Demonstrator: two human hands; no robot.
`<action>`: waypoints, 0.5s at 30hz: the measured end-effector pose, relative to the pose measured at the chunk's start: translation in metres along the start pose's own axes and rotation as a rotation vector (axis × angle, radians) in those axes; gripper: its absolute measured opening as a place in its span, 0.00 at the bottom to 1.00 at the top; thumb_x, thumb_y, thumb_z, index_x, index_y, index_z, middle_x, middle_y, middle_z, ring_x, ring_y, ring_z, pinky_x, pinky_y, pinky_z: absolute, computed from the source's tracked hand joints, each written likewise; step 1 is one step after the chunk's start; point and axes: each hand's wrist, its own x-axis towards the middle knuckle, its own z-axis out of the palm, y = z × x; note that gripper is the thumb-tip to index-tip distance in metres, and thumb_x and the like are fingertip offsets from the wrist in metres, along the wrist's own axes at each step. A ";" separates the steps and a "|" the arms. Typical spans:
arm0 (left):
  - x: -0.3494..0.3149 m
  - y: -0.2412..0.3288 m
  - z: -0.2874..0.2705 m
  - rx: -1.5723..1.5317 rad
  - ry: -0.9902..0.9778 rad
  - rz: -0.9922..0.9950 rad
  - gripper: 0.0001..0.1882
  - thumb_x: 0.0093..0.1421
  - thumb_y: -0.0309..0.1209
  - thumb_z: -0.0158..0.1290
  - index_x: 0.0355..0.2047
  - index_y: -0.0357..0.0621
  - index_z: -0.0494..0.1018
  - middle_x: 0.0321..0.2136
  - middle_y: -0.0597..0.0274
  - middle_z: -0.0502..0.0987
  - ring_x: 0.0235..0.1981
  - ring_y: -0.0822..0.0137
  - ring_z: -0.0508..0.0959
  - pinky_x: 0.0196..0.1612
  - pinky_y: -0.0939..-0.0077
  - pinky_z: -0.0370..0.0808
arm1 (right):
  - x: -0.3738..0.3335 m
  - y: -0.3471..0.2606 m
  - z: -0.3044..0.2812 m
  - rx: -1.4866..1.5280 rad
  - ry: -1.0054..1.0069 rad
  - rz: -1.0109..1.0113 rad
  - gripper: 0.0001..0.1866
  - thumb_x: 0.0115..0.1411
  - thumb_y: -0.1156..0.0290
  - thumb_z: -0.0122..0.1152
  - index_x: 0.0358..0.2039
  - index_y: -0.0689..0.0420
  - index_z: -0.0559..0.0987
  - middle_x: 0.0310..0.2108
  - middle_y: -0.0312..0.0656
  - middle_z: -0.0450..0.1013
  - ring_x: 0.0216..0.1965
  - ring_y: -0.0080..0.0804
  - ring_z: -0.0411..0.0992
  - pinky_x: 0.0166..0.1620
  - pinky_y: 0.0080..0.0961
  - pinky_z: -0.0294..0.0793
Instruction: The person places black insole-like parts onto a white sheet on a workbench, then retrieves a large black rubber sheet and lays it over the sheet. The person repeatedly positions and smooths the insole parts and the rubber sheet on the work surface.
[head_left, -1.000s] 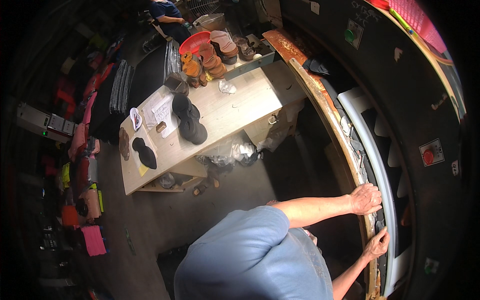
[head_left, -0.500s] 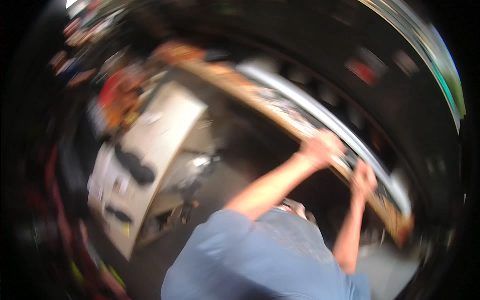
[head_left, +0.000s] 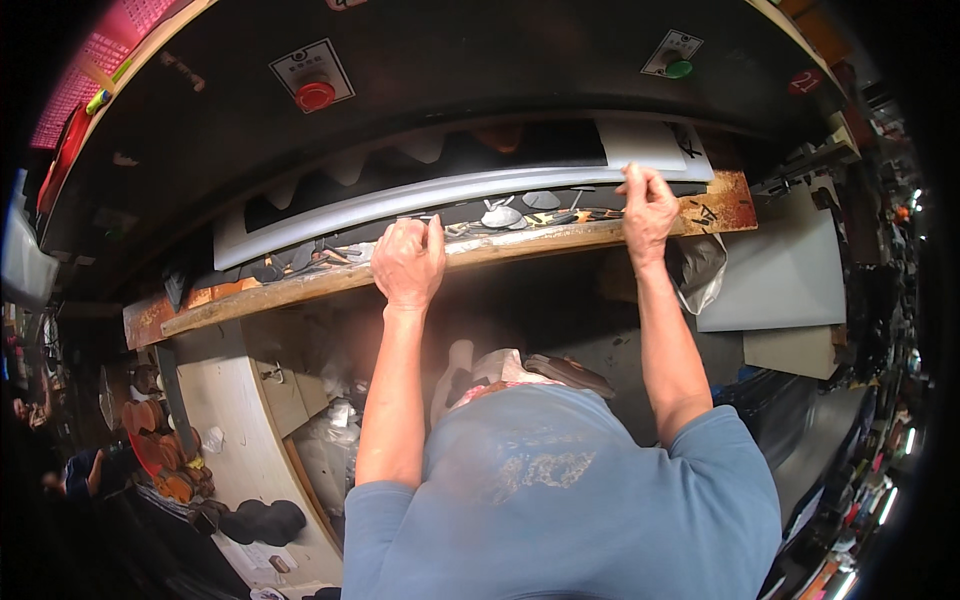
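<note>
In front of me a thick white board point(head_left: 470, 190) lies across the machine's bed, with a black sheet point(head_left: 375, 178) and a white piece point(head_left: 635, 143) on it. My left hand point(head_left: 408, 262) is closed over the wooden ledge point(head_left: 540, 240), just in front of the board. Its fingertips are hidden, so any held thing does not show. My right hand point(head_left: 650, 212) is raised at the board's front edge near its right end, fingers curled and pinched together. Whether something small is between them cannot be made out. Black scraps and grey offcuts point(head_left: 502, 215) lie between board and ledge.
The machine's dark front, with a red button point(head_left: 315, 95) and a green button point(head_left: 680, 68), overhangs the board. At left stands a pale table point(head_left: 225, 400) with black cut pieces point(head_left: 262, 522). Pale sheets point(head_left: 775, 275) stand at right.
The view has swung round and sharpened, and the machine front now lies straight ahead. My hands are farther apart, both still at the ledge and the white board.
</note>
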 end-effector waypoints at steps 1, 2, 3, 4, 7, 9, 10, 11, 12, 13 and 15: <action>-0.001 0.000 0.000 0.001 0.002 -0.002 0.16 0.60 0.33 0.66 0.20 0.45 0.72 0.23 0.59 0.78 0.28 0.54 0.80 0.34 0.59 0.75 | 0.008 0.001 -0.003 0.000 0.036 -0.023 0.12 0.73 0.65 0.63 0.35 0.60 0.83 0.27 0.34 0.79 0.28 0.17 0.74 0.34 0.19 0.73; -0.002 -0.001 0.000 0.006 0.004 -0.004 0.15 0.60 0.33 0.66 0.21 0.46 0.72 0.24 0.60 0.78 0.29 0.55 0.80 0.34 0.59 0.76 | 0.017 0.002 -0.006 0.011 0.070 -0.050 0.13 0.73 0.65 0.63 0.35 0.61 0.83 0.27 0.34 0.80 0.28 0.18 0.74 0.34 0.19 0.73; -0.002 -0.001 0.000 0.011 0.005 0.003 0.15 0.60 0.32 0.66 0.21 0.46 0.72 0.24 0.60 0.78 0.29 0.54 0.80 0.34 0.59 0.76 | 0.025 0.001 -0.008 0.029 0.092 -0.095 0.13 0.73 0.64 0.63 0.35 0.61 0.83 0.28 0.35 0.80 0.28 0.18 0.75 0.35 0.18 0.74; -0.002 -0.002 0.001 0.013 0.008 0.011 0.15 0.60 0.32 0.66 0.21 0.45 0.72 0.24 0.59 0.78 0.29 0.54 0.80 0.35 0.59 0.76 | 0.035 -0.001 -0.010 0.049 0.114 -0.099 0.14 0.73 0.64 0.63 0.35 0.62 0.84 0.27 0.36 0.81 0.28 0.19 0.76 0.35 0.18 0.75; -0.003 -0.003 0.001 0.001 0.034 0.028 0.17 0.60 0.32 0.66 0.20 0.44 0.71 0.23 0.58 0.77 0.28 0.53 0.80 0.34 0.58 0.75 | 0.074 -0.013 -0.018 0.043 0.166 -0.154 0.16 0.73 0.61 0.63 0.34 0.62 0.85 0.28 0.36 0.81 0.31 0.20 0.77 0.37 0.19 0.75; -0.004 -0.002 0.001 -0.024 0.064 0.036 0.19 0.61 0.33 0.66 0.19 0.44 0.70 0.21 0.57 0.75 0.26 0.51 0.78 0.32 0.57 0.74 | 0.106 -0.021 -0.022 -0.098 0.247 -0.232 0.18 0.74 0.59 0.61 0.36 0.61 0.85 0.27 0.36 0.81 0.30 0.20 0.77 0.37 0.20 0.75; -0.005 -0.002 0.000 -0.030 0.066 0.030 0.19 0.61 0.33 0.65 0.18 0.44 0.70 0.21 0.57 0.75 0.26 0.51 0.78 0.32 0.56 0.74 | 0.126 -0.022 -0.016 0.017 0.239 -0.240 0.19 0.74 0.57 0.60 0.37 0.61 0.85 0.26 0.35 0.79 0.30 0.20 0.76 0.37 0.20 0.74; -0.005 -0.001 0.000 -0.028 0.063 0.033 0.18 0.61 0.33 0.65 0.18 0.44 0.70 0.21 0.57 0.75 0.26 0.51 0.78 0.32 0.56 0.74 | 0.137 -0.023 -0.018 -0.094 0.191 -0.208 0.18 0.73 0.58 0.61 0.37 0.61 0.85 0.26 0.34 0.78 0.30 0.19 0.76 0.37 0.21 0.73; -0.005 -0.001 -0.001 -0.031 0.068 0.037 0.18 0.61 0.32 0.65 0.18 0.44 0.70 0.21 0.57 0.75 0.26 0.51 0.78 0.32 0.56 0.74 | 0.140 -0.021 -0.024 -0.149 0.164 -0.213 0.18 0.73 0.58 0.60 0.37 0.61 0.85 0.26 0.34 0.78 0.30 0.19 0.76 0.36 0.21 0.73; -0.005 -0.001 -0.001 -0.037 0.081 0.031 0.18 0.61 0.32 0.66 0.18 0.44 0.70 0.21 0.57 0.75 0.26 0.51 0.78 0.31 0.56 0.74 | 0.143 -0.018 -0.027 -0.208 0.148 -0.152 0.18 0.74 0.58 0.60 0.37 0.61 0.84 0.26 0.33 0.77 0.30 0.19 0.76 0.36 0.21 0.73; -0.004 0.000 -0.002 -0.049 0.079 0.034 0.18 0.60 0.32 0.66 0.18 0.44 0.70 0.21 0.57 0.76 0.26 0.51 0.79 0.31 0.56 0.75 | 0.121 -0.005 -0.032 -0.090 0.097 -0.151 0.18 0.74 0.58 0.60 0.35 0.62 0.84 0.26 0.33 0.78 0.29 0.18 0.74 0.35 0.21 0.72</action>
